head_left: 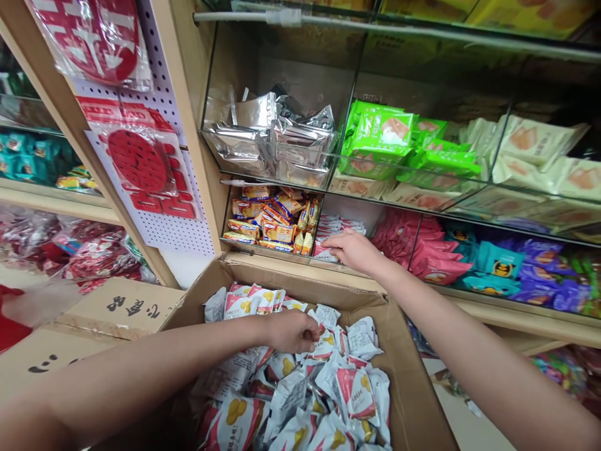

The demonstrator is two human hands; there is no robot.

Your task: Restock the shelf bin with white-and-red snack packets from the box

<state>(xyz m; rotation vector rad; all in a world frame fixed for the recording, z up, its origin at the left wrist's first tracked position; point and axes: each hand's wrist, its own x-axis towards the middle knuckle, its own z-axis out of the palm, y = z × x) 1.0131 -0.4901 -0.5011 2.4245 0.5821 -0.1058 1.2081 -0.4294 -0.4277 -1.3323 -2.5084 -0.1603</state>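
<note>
An open cardboard box (407, 363) stands before me, filled with small white-and-pink snack packets (357, 391). Over the packets, my left hand (292, 330) has its fingers curled together at the edge of one snack packet (325, 343), seemingly pinching it. My right hand (353, 249) reaches into a low shelf compartment holding a row of similar white-and-pink packets (345, 224). Its fingers are stretched out and lie on the front packets; nothing shows in its grasp. The underside of that hand is hidden.
Left of that compartment are orange-yellow biscuit packs (277, 216); to its right, pink packets (434, 250) and teal packets (500, 260). Above sit silver packets (300, 141) and green packets (380, 134) behind clear fronts. Another carton (122, 307) stands at left, beside a pegboard (181, 228).
</note>
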